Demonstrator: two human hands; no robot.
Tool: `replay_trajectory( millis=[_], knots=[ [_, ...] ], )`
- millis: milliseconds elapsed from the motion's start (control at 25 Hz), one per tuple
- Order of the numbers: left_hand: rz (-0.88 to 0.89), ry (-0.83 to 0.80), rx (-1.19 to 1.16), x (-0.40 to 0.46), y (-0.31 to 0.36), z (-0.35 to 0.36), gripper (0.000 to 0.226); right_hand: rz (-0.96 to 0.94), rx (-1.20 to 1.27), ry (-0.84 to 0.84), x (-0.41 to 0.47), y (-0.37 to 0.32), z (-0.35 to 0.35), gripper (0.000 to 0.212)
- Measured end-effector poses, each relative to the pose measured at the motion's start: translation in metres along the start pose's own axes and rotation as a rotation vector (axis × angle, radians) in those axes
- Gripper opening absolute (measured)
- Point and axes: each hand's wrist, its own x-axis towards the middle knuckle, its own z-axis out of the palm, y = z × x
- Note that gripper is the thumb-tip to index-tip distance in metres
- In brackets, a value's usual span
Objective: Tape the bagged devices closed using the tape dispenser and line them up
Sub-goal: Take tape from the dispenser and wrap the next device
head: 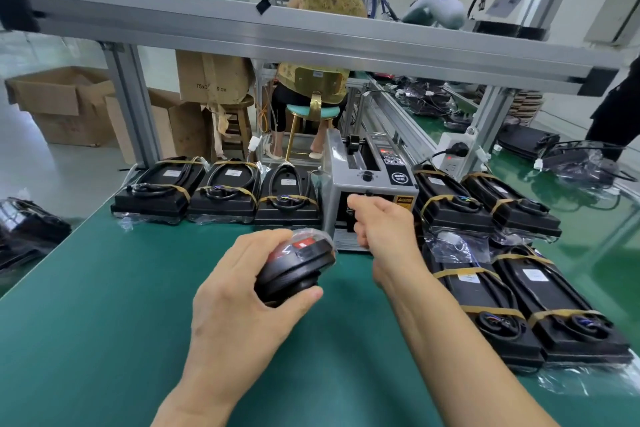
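At the tape dispenser (370, 198) mouth, right hand (377, 222) pinches for tape, none visible; just in front of the dispenser, left hand (242, 288) grips the bagged device (294, 267), ready for sealing.

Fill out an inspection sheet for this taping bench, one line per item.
Surface: green mat, bare in front of the hands.
Job's things: tape dispenser at the mat's far edge; three taped bagged devices in a row to its left, four more to its right; one round bagged device in hand.
Clutter: loose bagged parts at far left.
Grippers: left hand grips the round device; right hand reaches to the dispenser's outlet, fingers curled; tape in them cannot be made out.
Cables: plug in power strip behind the dispenser.
Surroundings: cardboard boxes, seated person, aluminium frame.
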Motion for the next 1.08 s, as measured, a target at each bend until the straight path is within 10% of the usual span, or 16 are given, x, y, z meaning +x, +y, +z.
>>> replay_trajectory(
  millis=[160, 840, 1080],
  knots=[
    [-0.028, -0.002, -0.065, -0.001, 0.002, 0.000, 0.056, -0.227, -0.079, -0.405, -0.058, -0.011, -0.005, 0.014],
    [-0.065, -0.055, -0.189, -0.004, 0.002, 0.001, 0.048, -0.107, -0.088, -0.322, -0.076, 0.000, -0.009, 0.016],
    [0.277, -0.132, 0.193, 0.002, 0.002, -0.007, 0.049, -0.095, -0.036, -0.340, -0.072, -0.001, -0.009, 0.008]
  ],
)
